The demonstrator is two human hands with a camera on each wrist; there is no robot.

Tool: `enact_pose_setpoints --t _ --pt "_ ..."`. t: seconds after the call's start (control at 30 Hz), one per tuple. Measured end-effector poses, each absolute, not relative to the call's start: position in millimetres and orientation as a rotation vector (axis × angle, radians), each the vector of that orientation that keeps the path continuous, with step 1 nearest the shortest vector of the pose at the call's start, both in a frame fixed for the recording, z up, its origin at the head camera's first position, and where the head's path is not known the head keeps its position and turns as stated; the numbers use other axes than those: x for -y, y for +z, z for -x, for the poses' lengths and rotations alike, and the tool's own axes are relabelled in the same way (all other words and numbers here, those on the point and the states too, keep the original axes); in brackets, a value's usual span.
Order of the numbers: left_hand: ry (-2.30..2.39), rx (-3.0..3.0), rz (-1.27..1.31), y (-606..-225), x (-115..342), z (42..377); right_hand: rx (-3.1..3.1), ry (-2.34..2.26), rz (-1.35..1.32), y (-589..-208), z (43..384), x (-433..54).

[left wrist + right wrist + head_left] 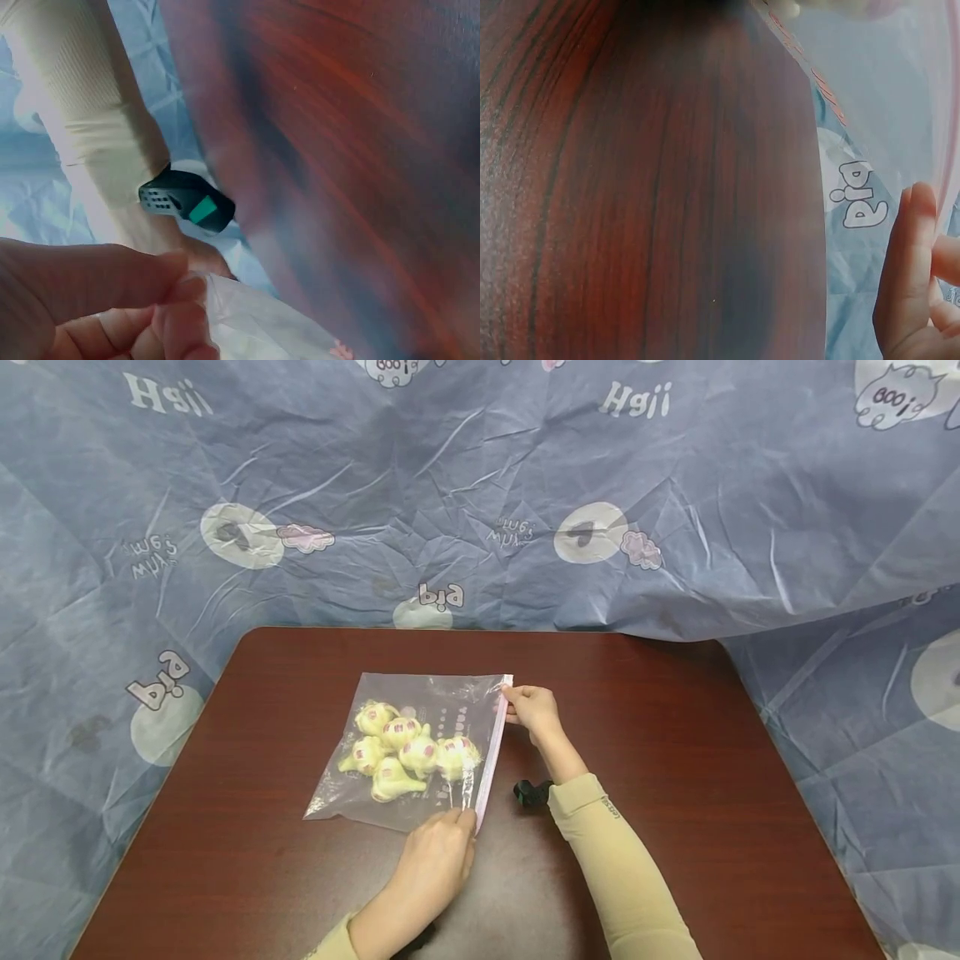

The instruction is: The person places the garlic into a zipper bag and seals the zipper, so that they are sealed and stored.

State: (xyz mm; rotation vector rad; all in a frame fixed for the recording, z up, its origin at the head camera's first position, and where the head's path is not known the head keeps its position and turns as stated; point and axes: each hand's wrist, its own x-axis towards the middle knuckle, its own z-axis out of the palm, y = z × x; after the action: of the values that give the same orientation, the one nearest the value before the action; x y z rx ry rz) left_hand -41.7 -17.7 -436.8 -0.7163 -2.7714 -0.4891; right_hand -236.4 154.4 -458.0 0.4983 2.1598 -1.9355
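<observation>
A clear zip bag [347, 795] with a pinkish zip strip [492, 760] along its right edge holds several pale yellow-green bulbs [418, 753] that look like garlic heads with pink markings. My left hand [437, 853] pinches the near end of the zip edge. At the far end, my right hand [534, 710] grips the same edge between thumb and fingers. The left wrist view shows thumb and fingertips [174, 279] closed on the plastic [259, 322]. In the right wrist view, the see-through bag [885, 97] stretches up from my right hand [907, 277].
A dark red-brown wooden table [645, 727] lies underneath. Behind and around it hangs a blue-grey printed cloth [480, 468]. A black wrist device [531, 792] with a green patch sits at my right wrist.
</observation>
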Motion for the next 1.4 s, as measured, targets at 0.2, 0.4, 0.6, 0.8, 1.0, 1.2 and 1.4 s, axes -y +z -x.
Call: enact_pose_setpoints --t 0.2,0.4,0.6,0.8,1.0,1.2,1.4 --pt "-0.584 2.814 0.779 -441 17 43 -2.155 -1.932 -0.51 -461 233 -160" --pt "-0.651 2.839 0.83 -452 14 46 -2.145 -1.94 -0.515 -464 230 -165" --pt "-0.687 2.863 0.899 -460 11 46 -2.124 -1.957 -0.5 -468 227 -168" --pt "-0.814 2.836 0.882 -450 10 62 -2.119 -1.965 -0.474 -469 224 -171" --pt "-0.706 2.698 0.8 -423 10 106 -2.145 -1.969 -0.46 -469 222 -173" --pt "-0.626 2.788 0.773 -407 9 152 -2.166 -1.952 -0.438 -468 219 -170" --pt "-0.52 2.962 0.732 -407 2 203 -2.209 -1.91 -0.417 -471 215 -166"
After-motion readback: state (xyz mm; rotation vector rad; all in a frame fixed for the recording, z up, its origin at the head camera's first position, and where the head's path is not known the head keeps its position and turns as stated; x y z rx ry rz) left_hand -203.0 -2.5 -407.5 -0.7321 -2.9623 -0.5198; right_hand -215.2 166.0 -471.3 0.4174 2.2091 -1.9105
